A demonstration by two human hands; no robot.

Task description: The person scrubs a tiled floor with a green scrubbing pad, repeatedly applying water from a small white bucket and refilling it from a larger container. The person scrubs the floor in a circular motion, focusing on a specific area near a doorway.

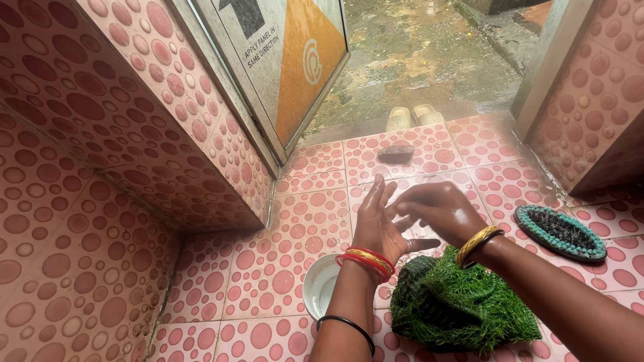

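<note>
Where hands (pixel 409 218) meet: mat (pixel 459 305), brush (pixel 560 232).

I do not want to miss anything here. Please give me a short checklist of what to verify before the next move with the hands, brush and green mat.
1. Left hand free: ok, open, fingers spread, holds nothing.
2. Right hand free: ok, empty, rubbing against the left.
3. Hands dry: not ok, they look wet and shiny.
4. Green mat in reach: ok, crumpled on the floor under the wrists.
5. Brush in reach: ok, bristles up, right of the hands.
6. White bowl contents: cannot tell.
</note>
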